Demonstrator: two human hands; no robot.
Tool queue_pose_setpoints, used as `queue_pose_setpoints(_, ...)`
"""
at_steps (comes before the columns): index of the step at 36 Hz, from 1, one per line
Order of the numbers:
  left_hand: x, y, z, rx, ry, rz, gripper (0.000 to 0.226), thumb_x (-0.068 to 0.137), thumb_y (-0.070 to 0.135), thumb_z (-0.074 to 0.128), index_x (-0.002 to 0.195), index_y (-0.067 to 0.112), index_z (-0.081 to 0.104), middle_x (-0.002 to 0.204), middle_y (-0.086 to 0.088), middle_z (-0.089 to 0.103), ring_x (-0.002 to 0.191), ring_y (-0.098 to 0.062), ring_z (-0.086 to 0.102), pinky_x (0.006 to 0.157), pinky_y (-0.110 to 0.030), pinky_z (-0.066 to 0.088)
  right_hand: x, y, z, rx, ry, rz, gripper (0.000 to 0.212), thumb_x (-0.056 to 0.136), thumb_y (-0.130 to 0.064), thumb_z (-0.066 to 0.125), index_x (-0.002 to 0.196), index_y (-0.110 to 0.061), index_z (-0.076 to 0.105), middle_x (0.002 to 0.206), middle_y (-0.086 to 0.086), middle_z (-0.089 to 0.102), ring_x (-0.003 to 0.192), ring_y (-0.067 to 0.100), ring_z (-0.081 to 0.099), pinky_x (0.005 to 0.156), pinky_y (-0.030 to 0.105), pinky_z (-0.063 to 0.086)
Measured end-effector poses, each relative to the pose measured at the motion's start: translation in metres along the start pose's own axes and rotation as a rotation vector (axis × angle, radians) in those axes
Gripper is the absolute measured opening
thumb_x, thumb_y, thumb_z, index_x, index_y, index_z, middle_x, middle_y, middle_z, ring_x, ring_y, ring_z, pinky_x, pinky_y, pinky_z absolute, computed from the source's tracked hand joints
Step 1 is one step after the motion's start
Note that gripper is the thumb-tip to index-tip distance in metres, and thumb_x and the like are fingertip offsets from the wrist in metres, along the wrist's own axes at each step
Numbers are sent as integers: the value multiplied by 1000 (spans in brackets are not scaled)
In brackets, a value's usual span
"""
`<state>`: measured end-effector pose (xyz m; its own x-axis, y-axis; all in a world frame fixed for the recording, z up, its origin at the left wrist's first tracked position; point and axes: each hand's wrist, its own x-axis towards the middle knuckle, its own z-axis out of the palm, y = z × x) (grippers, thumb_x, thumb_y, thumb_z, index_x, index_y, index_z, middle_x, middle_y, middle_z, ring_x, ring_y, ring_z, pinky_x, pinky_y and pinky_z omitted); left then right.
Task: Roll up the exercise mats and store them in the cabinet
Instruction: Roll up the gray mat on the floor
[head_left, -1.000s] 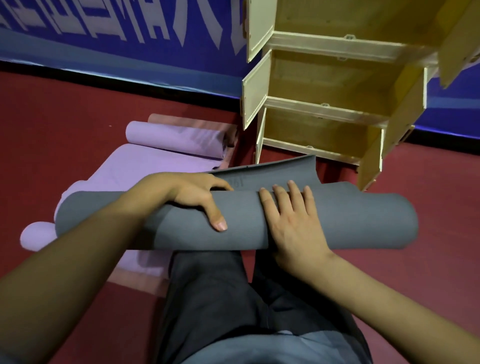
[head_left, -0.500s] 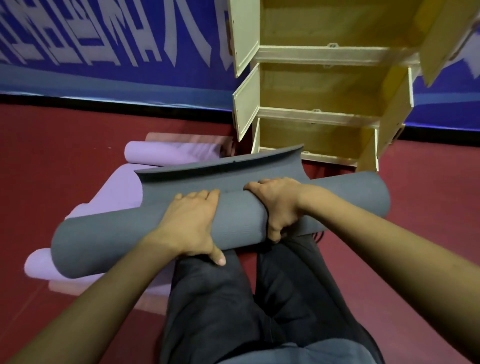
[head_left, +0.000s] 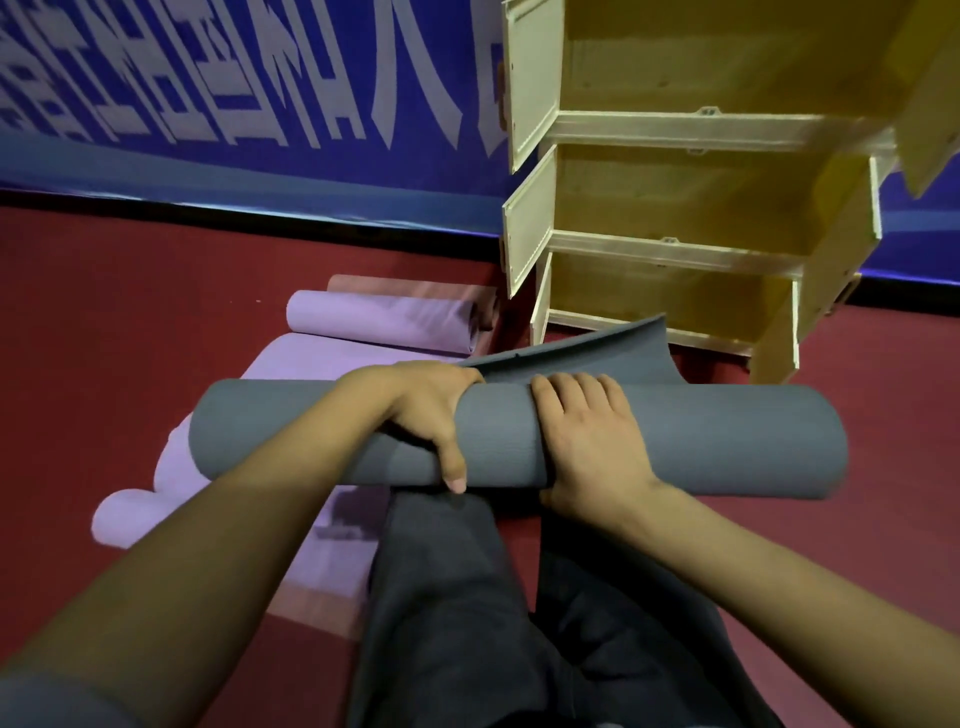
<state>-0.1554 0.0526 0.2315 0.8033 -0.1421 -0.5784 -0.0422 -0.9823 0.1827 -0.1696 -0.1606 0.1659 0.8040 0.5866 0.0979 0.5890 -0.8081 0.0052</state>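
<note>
From the head camera, a grey mat (head_left: 701, 436), rolled almost to its end, is lying crosswise over the person's dark-trousered legs (head_left: 452, 597), with a short loose flap curling up on its far side. The left hand (head_left: 426, 410) is curling over the top of the roll, fingers hooked over the far side and thumb pointing down the near face, so it is clamping the mat. The right hand (head_left: 587, 447) is lying over the roll just beside the left, fingers bent over the crest and palm pressing the near face (the thumb is hidden underneath).

Beyond, on the red floor (head_left: 130, 312), a purple mat (head_left: 322, 364) is lying partly rolled, its roll (head_left: 379, 319) sitting at the far end. The pale wooden cabinet (head_left: 675, 208) is standing just behind the grey mat, its doors hanging open.
</note>
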Motion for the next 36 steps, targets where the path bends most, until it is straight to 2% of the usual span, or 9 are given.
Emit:
queue_pose_setpoints(4, 4, 2, 4, -12, 29, -5, 101, 30, 61, 94, 119, 43, 50, 108, 21, 64, 97, -7, 61, 93, -35, 52, 4, 10, 3, -12, 15, -57, 114, 44, -45, 86, 142, -5, 45, 134, 15, 55, 122, 37, 52, 113, 49, 37)
queue_pose_setpoints(8, 1, 2, 19, 50, 179, 6, 114, 31, 73, 87, 133, 41, 45, 121, 17, 58, 108, -14, 56, 89, -33, 46, 14, 20, -8, -8, -33, -97, 96, 46, -41, 83, 131, -9, 52, 120, 9, 62, 106, 31, 59, 102, 39, 45)
queue_pose_setpoints(12, -4, 4, 23, 89, 247, -23, 127, 38, 73, 86, 147, 32, 35, 137, 9, 52, 123, -19, 50, 98, -35, 41, 29, 18, -23, -17, -137, -130, 82, 56, -46, 83, 124, -16, 49, 120, 3, 61, 107, 26, 61, 95, 33, 45)
queue_pose_setpoints(15, -10, 9, 28, 155, 319, -50, 134, 40, 72, 88, 151, 25, 29, 143, 3, 51, 127, -23, 51, 102, -37, 40, 42, 20, -32, 1, -211, -115, 85, 50, -50, 87, 120, -19, 50, 115, 0, 64, 102, 24, 64, 80, 30, 45)
queue_pose_setpoints(18, -13, 13, 39, 244, 404, -65, 143, 40, 71, 90, 154, 17, 23, 144, -4, 48, 131, -26, 46, 107, -36, 36, 54, 23, -37, 27, -301, -102, 92, 44, -55, 89, 122, -22, 52, 112, 0, 64, 99, 25, 65, 76, 33, 52)
queue_pose_setpoints(23, -10, 10, 50, 278, 476, -72, 140, 40, 74, 88, 152, 15, 28, 148, -4, 46, 135, -26, 44, 113, -37, 34, 61, 28, -34, 68, -301, -125, 104, 44, -57, 88, 134, -22, 49, 124, 3, 63, 109, 26, 63, 91, 38, 55)
queue_pose_setpoints(26, -6, 6, 46, 327, 469, -57, 128, 44, 72, 86, 146, 17, 34, 140, -2, 53, 124, -25, 53, 103, -37, 37, 51, 29, -25, 60, -226, -144, 121, 49, -60, 84, 151, -19, 34, 138, 6, 54, 121, 28, 55, 105, 36, 44)
queue_pose_setpoints(32, 6, 0, 23, 313, 401, -32, 109, 39, 68, 87, 128, 23, 43, 118, 3, 63, 103, -24, 61, 87, -36, 43, 43, 25, -9, -4, -101, -118, 139, 53, -66, 81, 161, -22, 6, 146, 8, 45, 130, 31, 45, 111, 43, 35)
queue_pose_setpoints(36, 12, 1, 11, 225, 359, -44, 107, 38, 64, 90, 127, 26, 43, 116, 6, 64, 100, -24, 62, 77, -33, 42, 45, 27, -3, -43, -46, -121, 129, 56, -65, 80, 159, -19, 16, 143, 10, 46, 131, 33, 43, 115, 46, 30)
